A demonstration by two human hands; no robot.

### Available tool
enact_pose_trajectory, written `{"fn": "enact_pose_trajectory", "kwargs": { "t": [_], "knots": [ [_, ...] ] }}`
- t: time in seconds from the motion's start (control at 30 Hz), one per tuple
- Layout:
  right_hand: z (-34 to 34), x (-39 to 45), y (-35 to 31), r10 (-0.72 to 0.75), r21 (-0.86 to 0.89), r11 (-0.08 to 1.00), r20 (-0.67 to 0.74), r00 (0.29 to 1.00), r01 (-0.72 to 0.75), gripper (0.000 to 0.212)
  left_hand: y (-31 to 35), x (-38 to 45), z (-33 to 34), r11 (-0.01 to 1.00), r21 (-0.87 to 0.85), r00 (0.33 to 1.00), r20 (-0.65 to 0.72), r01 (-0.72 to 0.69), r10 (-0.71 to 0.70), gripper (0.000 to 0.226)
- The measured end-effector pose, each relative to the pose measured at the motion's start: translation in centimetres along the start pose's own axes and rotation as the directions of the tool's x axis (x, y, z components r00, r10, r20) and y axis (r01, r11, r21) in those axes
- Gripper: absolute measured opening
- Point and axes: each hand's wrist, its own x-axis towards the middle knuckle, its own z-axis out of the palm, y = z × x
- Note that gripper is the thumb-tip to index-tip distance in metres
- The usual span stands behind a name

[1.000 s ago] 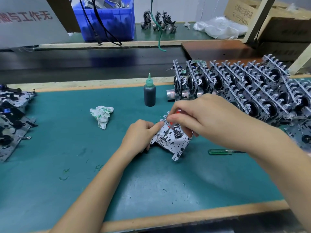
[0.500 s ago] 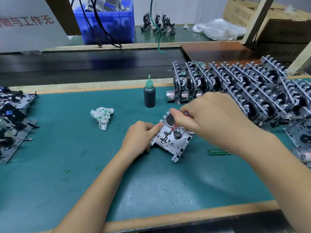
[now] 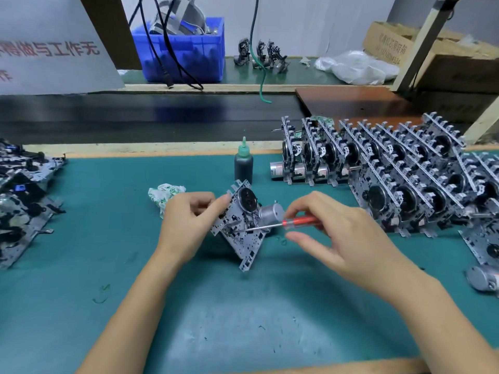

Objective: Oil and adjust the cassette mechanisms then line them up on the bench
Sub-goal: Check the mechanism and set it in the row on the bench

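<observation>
My left hand [image 3: 193,221] grips the left edge of a grey metal cassette mechanism [image 3: 243,225], tilted up off the teal mat, its black flywheel and silver motor facing me. My right hand [image 3: 340,233] pinches a red-handled screwdriver [image 3: 294,222] lying nearly level, its thin shaft reaching left to the middle of the mechanism. A dark oil bottle [image 3: 243,164] with a green nozzle stands just behind the mechanism. Rows of several mechanisms [image 3: 391,168] stand on edge at the right.
A crumpled white cloth [image 3: 162,194] lies left of my left hand. Several flat mechanisms [image 3: 21,195] are piled at the left edge. More mechanisms [image 3: 486,244] lie at the far right. A blue crate [image 3: 183,52], cables and cardboard boxes stand behind a dark conveyor belt [image 3: 135,117].
My left hand has tipped the mechanism up from flat on the mat. My right hand has drawn back to the right, and the red screwdriver now shows lying level with its tip on the mechanism.
</observation>
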Motion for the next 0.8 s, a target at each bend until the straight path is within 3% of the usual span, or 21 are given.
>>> {"fn": "enact_pose_trajectory", "kwargs": {
  "t": [0.13, 0.5, 0.57, 0.63, 0.73, 0.8],
  "knots": [
    [-0.1, -0.8, 0.4, -0.021, -0.144, 0.989, -0.016, 1.0, 0.019, 0.028, 0.3, -0.4, 0.8, 0.996, -0.002, 0.996, 0.009, -0.088, 0.088, 0.044],
    [0.6, -2.9, -1.3, -0.008, -0.285, 0.959, 0.005, 1.0, 0.009, 0.041, -0.2, -1.5, 2.2, 0.972, 0.091, 0.969, -0.106, -0.215, 0.224, 0.04],
    [1.6, -4.1, -2.3, 0.049, -0.322, 0.945, -0.037, 0.998, -0.059, 0.049, -0.3, -1.7, 2.3, 0.968, 0.107, 0.965, -0.113, -0.226, 0.237, 0.037],
    [2.0, -4.5, -3.7, 0.236, -0.302, 0.927, 0.003, 0.972, -0.224, 0.056, -0.3, -1.8, 2.4, 0.958, 0.147, 0.958, -0.11, -0.247, 0.264, 0.036],
    [2.0, -4.8, -4.7, 0.527, -0.003, 0.846, 0.15, 0.836, -0.533, 0.056, -0.2, -1.9, 2.5, 0.945, 0.184, 0.951, -0.101, -0.271, 0.293, 0.035],
    [1.9, -5.0, -4.6, 0.573, 0.097, 0.799, 0.177, 0.801, -0.593, 0.046, -0.1, -1.9, 2.6, 0.948, 0.186, 0.952, -0.113, -0.26, 0.283, 0.037]
  ]
}}
